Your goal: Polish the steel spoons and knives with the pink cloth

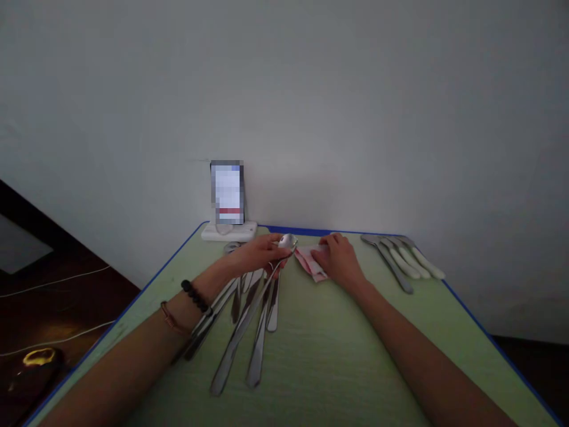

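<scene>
My left hand [262, 252] is closed round the neck of a long metal spoon [288, 241]. The bowl of this spoon sticks out past the fingers, and its handle slants down toward me. My right hand [340, 261] has its fingers bent over a folded pink and white cloth [307, 261], just right of the spoon's bowl. Beneath my left hand and wrist, several metal utensils [255, 362] lie fanned out with their handles toward me. My left hand hides most of their far ends.
Several utensils with white handles [420, 261] and a metal one [398, 270] lie at the table's right. A phone with a blurred screen [228, 193] stands against the wall behind a white power strip or block [229, 231]. The green table [329, 356] has a blue edge.
</scene>
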`<state>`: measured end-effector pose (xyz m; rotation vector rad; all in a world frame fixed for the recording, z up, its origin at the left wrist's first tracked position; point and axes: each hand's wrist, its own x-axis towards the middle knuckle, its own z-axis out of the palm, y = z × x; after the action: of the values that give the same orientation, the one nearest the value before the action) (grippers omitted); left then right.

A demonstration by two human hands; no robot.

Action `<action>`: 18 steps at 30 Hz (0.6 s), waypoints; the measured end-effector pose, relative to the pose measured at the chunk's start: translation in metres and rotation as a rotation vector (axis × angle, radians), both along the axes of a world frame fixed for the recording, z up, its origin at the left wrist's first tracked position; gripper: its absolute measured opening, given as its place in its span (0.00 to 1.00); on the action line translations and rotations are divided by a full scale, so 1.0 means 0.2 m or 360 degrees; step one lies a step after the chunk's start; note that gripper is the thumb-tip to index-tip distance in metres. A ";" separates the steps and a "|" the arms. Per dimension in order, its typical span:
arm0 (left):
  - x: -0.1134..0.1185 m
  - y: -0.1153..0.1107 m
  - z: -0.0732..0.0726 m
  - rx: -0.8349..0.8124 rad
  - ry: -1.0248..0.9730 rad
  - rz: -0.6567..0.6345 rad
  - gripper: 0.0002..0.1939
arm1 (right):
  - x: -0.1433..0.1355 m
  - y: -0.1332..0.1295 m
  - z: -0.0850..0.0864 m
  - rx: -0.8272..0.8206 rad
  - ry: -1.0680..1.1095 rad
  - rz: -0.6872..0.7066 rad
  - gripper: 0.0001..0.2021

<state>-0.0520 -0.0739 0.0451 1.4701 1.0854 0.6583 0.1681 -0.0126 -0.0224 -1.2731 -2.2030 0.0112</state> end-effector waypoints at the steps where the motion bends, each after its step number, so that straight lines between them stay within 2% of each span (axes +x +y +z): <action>1: 0.04 0.02 -0.03 0.0003 -0.0046 0.0057 0.20 | 0.00 0.00 0.00 0.0051 -0.0006 -0.0076 0.09; 4: 0.13 0.07 -0.10 0.0023 -0.0064 0.0176 0.21 | 0.02 0.00 0.02 0.0061 -0.0071 -0.0148 0.06; 8: 0.18 0.08 -0.15 -0.0015 0.0107 0.0305 0.20 | 0.02 -0.01 0.05 -0.0131 -0.0133 0.0057 0.11; 12: 0.20 0.09 -0.18 -0.0050 0.0122 0.0423 0.18 | 0.03 -0.03 0.06 -0.0163 -0.0206 0.0260 0.15; 15: 0.20 0.09 -0.18 -0.0156 -0.0033 0.0431 0.15 | 0.03 -0.04 0.05 -0.0172 -0.0275 0.0350 0.20; 18: 0.20 0.09 -0.19 -0.0215 -0.0136 0.0346 0.14 | 0.03 -0.04 0.04 -0.0163 -0.0293 0.0334 0.22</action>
<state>-0.0113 -0.0560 0.0073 1.2085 1.2093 0.7775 0.1733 -0.0205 -0.0140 -1.1294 -2.5152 0.0938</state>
